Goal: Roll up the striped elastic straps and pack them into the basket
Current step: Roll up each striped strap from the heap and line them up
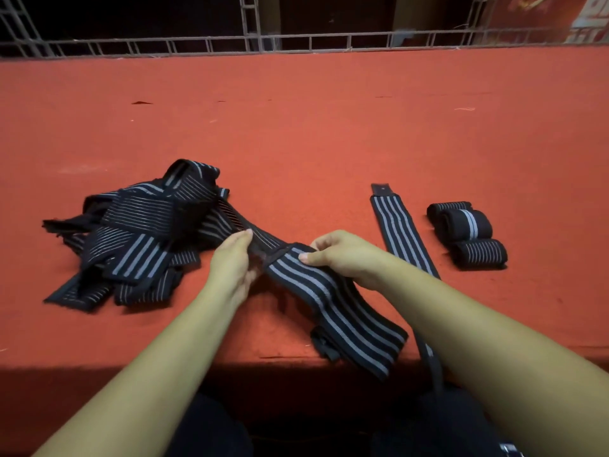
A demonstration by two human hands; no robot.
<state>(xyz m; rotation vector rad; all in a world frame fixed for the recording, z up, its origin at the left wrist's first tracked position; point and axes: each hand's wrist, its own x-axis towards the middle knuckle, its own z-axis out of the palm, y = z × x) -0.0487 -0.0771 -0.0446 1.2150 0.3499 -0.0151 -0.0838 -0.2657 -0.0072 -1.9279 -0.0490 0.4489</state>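
Note:
A black strap with grey stripes (333, 308) lies slanted across the near edge of the red table, its lower end hanging over the edge. My right hand (342, 255) pinches its upper end, thumb on the striped face. My left hand (234, 265) grips the dark thin-striped strap (260, 240) that runs from there back into the tangled pile of straps (138, 235) at the left. Another strap (400, 235) lies flat and straight to the right. Three rolled straps (468, 234) sit together at the far right. No basket is in view.
The red cloth-covered table (313, 127) stretches far back to a metal grille (296, 41). Its near edge (164, 361) runs just in front of my lap. My forearms cross the edge from below.

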